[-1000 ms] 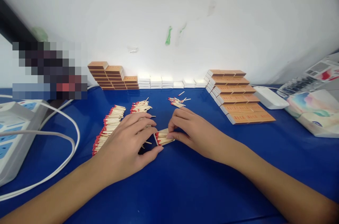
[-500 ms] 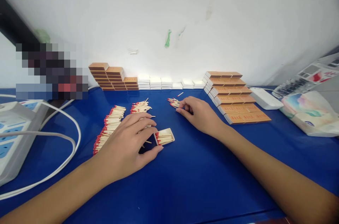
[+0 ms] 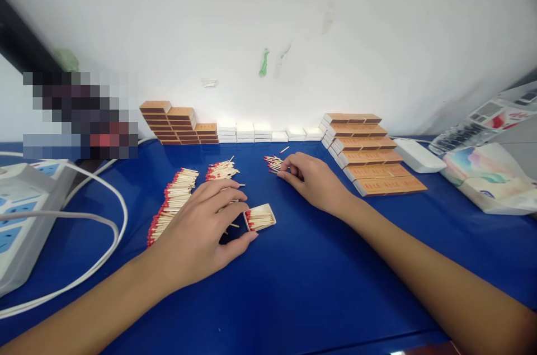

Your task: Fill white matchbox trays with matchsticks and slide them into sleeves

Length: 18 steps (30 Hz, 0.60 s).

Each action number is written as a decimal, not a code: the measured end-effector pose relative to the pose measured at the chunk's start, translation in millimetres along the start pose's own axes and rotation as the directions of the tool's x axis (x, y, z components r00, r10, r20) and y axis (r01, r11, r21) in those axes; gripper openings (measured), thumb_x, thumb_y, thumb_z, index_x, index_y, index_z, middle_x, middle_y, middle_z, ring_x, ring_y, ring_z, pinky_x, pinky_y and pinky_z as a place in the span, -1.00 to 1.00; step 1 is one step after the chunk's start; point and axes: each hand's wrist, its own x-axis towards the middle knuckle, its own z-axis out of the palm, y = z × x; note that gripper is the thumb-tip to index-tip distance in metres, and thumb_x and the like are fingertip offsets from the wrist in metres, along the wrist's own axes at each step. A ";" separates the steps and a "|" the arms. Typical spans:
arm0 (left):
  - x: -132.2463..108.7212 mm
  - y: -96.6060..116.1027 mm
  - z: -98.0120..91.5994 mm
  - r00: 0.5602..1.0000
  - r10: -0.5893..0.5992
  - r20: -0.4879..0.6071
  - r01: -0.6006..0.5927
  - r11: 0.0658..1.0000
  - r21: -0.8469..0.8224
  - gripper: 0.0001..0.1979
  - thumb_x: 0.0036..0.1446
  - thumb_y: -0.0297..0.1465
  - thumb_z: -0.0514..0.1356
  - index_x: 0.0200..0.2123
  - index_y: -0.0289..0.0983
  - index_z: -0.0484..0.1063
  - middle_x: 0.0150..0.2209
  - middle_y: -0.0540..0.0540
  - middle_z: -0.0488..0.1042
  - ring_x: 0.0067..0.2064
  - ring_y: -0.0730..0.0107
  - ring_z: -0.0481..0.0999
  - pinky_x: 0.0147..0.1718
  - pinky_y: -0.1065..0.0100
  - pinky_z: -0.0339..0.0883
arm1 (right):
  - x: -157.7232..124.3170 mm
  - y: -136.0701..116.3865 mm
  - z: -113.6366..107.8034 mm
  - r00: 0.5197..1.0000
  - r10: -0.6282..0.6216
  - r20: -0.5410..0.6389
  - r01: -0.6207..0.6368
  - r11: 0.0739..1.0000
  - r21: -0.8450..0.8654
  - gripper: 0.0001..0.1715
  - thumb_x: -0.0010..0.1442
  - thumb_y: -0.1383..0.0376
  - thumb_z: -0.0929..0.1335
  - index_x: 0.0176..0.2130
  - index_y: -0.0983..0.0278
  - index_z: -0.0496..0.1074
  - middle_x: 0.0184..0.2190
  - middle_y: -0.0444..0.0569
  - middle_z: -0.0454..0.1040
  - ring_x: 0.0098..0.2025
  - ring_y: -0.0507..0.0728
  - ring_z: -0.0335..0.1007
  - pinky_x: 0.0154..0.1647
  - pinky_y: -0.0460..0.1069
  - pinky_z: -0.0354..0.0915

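Observation:
My left hand (image 3: 205, 221) curves round the left end of a small white matchbox tray (image 3: 274, 215), with thumb and index finger against its sides. Red-headed matches (image 3: 260, 217) lie inside the tray. At the back middle, my right hand (image 3: 308, 176) pinches the stick ends of a small heap of matches (image 3: 272, 163); the fingertips partly hide them. A single match (image 3: 284, 150) lies just behind that heap. Left of the tray are a long row of matches (image 3: 178, 193) and a smaller pile (image 3: 220, 169), both partly behind my left hand.
Brown matchboxes stand stacked at the back left (image 3: 168, 123) and in steps at the right (image 3: 373, 159), with white trays (image 3: 262, 132) between them along the wall. A power strip (image 3: 25, 215) with white cables lies left. A tissue pack (image 3: 486, 179) and white adapter (image 3: 419, 155) lie right.
Both hands stay almost where they were, on the tray and at the small heap. The whole view has shifted very slightly.

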 end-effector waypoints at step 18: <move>0.2 -0.7 -0.5 1.000 -0.021 -0.001 0.021 1.000 0.024 -0.80 0.33 -0.27 0.32 -0.08 -0.27 0.57 -0.02 -0.18 0.64 0.20 -0.01 0.52 0.23 -0.08 0.46 | -3.6 -13.0 -6.6 0.998 -0.051 0.030 0.046 0.990 0.131 -0.87 0.44 0.33 0.36 -0.22 0.24 0.46 -0.26 -0.06 0.45 -0.30 0.10 0.35 -0.24 0.01 0.25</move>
